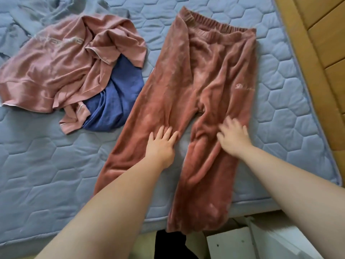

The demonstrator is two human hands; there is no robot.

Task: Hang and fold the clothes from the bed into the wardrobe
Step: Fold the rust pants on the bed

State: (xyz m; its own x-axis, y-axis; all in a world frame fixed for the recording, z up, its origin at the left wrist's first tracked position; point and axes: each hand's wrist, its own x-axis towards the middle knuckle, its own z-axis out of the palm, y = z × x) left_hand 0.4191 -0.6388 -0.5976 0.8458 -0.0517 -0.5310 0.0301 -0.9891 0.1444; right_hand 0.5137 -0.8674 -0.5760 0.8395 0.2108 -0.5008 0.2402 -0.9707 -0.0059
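Fleecy rust-pink trousers point(207, 75) lie spread flat on the bed, waistband at the far end, both legs running toward me; the right leg's cuff hangs over the near edge. My left hand point(162, 144) presses flat on the left leg with straight fingers. My right hand point(233, 137), fingers spread and a little blurred, presses on the right leg just below the crotch. To the left lies a crumpled pink top point(56, 71) with pale lettering, partly covering a blue garment point(117, 101).
The bed has a quilted grey-blue cover point(46, 165). A grey garment point(52, 14) lies bunched at the far left. A wooden floor point(324, 45) runs along the bed's right side. White furniture point(242, 242) and something black point(171, 245) sit below the near edge.
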